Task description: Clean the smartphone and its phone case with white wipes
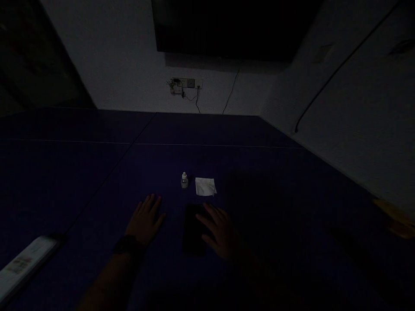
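Observation:
My left hand [144, 220] lies flat on the dark blue table [129, 190], fingers spread, holding nothing. A dark band is on that wrist. My right hand [220, 229] rests with fingers stretched over the right side of a flat black rectangular object [193, 235]; it looks like a phone or tablet, but the dimness hides its details. Beyond the hands stands a small clear bottle [184, 181] with a white cap, upright. Just right of the bottle lies a folded white tissue [205, 187], touched by neither hand.
At the lower left is a long white box [27, 265]. A yellowish object [394, 218] sits at the right edge. On the far wall are sockets with cables [188, 83], below a large dark screen [227, 28]. A black cable [343, 65] runs along the right wall.

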`<state>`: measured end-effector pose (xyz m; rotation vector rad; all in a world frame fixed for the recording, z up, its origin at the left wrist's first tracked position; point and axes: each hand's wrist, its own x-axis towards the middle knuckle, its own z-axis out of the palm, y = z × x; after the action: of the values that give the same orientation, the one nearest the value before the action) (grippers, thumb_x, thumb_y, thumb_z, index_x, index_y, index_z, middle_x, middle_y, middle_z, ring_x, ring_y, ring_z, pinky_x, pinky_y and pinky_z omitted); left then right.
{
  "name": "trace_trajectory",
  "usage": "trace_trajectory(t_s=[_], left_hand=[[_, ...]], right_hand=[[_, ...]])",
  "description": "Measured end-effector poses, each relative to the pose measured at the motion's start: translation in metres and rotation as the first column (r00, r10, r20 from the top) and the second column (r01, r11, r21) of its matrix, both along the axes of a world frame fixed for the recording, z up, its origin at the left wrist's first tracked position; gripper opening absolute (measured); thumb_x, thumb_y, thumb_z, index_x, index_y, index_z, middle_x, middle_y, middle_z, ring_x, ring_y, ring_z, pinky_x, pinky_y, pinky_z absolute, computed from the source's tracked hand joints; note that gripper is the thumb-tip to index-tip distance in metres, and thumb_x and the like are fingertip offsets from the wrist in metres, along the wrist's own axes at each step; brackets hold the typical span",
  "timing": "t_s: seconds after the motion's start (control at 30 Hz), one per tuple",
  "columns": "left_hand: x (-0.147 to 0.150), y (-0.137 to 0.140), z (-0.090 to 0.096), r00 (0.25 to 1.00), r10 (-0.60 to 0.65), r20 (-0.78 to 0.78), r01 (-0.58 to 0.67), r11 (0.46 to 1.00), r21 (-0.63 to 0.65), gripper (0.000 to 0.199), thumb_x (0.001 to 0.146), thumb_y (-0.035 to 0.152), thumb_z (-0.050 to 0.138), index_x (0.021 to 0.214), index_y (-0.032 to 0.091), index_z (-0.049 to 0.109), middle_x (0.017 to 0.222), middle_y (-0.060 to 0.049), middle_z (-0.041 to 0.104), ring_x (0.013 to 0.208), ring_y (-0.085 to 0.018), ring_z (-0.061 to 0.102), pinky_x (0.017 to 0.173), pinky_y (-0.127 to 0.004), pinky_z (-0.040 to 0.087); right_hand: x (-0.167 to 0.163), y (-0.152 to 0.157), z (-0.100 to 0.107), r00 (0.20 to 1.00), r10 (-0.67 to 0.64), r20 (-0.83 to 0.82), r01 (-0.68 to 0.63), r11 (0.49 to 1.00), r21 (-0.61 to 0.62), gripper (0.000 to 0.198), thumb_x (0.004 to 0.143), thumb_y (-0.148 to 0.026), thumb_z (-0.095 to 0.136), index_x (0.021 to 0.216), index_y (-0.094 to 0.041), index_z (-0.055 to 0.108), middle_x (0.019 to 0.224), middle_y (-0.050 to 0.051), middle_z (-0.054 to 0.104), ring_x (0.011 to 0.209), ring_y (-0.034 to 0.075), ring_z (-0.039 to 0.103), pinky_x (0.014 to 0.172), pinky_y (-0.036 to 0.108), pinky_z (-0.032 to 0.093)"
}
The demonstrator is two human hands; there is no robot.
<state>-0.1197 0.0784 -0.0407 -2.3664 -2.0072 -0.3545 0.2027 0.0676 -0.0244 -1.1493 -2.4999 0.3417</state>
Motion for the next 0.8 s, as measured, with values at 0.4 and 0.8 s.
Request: trace_trajectory(t_s=[0.4, 0.8], left_hand=[[-0.003, 0.001, -0.001, 1.000, 0.007, -0.020, -0.007, 1.000, -0.020, 0.065, 0.099, 0.055, 0.035, 0.153, 0.018, 0.036, 0.158, -0.015, 0.037, 0.146, -0.031, 0.034, 0.117, -0.051, 0.029], [-0.008, 0.007, -0.007, 0.997, 0.008, 0.079, -0.006, 1.000, -0.025, 0.062, 0.099, 0.053, 0.038, 0.149, 0.017, 0.043, 0.158, -0.016, 0.037, 0.147, -0.034, 0.031, 0.117, -0.055, 0.027]], right_hand=[[-0.002, 0.005, -0.006, 0.998, -0.051, -0.033, 0.051, 0.999, 0.008, 0.055, 0.097, -0.040, 0.051, 0.150, -0.030, 0.042, 0.159, 0.011, 0.036, 0.143, 0.030, 0.037, 0.114, 0.052, 0.024], [-0.009, 0.013, -0.023, 0.874, -0.481, 0.070, 0.463, 0.868, 0.182, 0.043, 0.099, -0.027, 0.041, 0.139, -0.017, 0.055, 0.150, 0.015, 0.049, 0.138, 0.031, 0.041, 0.112, 0.052, 0.025]])
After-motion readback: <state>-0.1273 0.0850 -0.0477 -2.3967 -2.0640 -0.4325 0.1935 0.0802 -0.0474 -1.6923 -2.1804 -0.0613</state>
